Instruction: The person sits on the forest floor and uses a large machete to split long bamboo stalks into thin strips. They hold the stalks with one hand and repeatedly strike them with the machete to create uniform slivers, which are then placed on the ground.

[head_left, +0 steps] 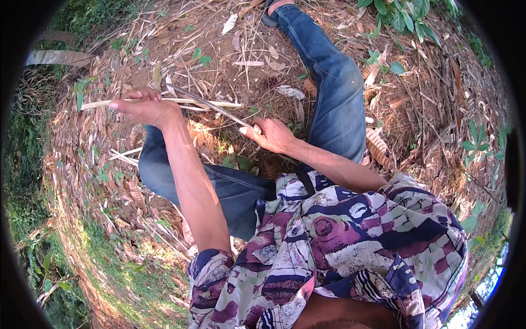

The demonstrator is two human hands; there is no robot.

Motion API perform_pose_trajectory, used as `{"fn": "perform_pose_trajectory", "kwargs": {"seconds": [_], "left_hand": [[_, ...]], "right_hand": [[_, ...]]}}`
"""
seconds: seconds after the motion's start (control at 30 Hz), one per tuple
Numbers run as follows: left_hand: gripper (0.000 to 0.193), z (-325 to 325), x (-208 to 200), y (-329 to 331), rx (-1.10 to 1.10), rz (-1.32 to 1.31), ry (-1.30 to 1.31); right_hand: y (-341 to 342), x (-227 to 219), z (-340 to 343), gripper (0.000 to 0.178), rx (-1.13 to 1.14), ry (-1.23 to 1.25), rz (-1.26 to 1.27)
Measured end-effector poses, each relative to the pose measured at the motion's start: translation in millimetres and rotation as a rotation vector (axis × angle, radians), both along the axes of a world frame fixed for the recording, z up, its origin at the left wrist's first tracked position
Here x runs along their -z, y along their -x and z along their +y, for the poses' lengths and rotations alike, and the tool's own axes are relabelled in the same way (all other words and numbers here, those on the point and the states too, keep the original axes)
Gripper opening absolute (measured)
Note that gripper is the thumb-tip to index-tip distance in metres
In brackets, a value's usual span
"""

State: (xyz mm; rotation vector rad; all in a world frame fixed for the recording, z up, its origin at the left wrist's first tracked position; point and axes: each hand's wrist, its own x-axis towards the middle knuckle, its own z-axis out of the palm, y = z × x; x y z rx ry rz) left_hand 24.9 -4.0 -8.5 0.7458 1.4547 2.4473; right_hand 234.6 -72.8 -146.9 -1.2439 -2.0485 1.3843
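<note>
My left hand (145, 108) is closed around a pale, split strip of wood or cane (211, 102), which extends out to both sides of the fist. In my right hand (273, 135) is a long, narrow knife (211, 105), gripped at its near end. Its dark blade slants up and left from that fist and crosses the pale strip just right of my left hand. Whether blade and strip touch, I cannot tell. My fingers hide the knife's handle.
My jean-clad legs (339, 93) are bent on either side of the work. Dry leaves and twigs cover the brown soil (181, 44). More pale strips (127, 156) lie beside my left knee. Green plants (402, 16) grow at the upper right.
</note>
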Motion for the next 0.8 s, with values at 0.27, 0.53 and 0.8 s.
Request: {"fn": "perform_pose_trajectory", "kwargs": {"seconds": [0.27,0.53,0.8], "left_hand": [[0.061,-24.8,11.7,-17.8,0.088,0.072,-0.063],[0.065,-27.2,9.4,-12.0,0.039,0.086,-0.039],[0.066,-31.3,17.2,0.0,0.006,0.074,0.001]], "right_hand": [[-0.3,9.5,-5.2,0.065,0.026,0.144,0.008],[-1.4,-6.0,-2.5,0.067,-0.044,0.09,-0.088],[-5.8,18.5,4.2,0.067,-0.091,0.203,-0.234]]}}
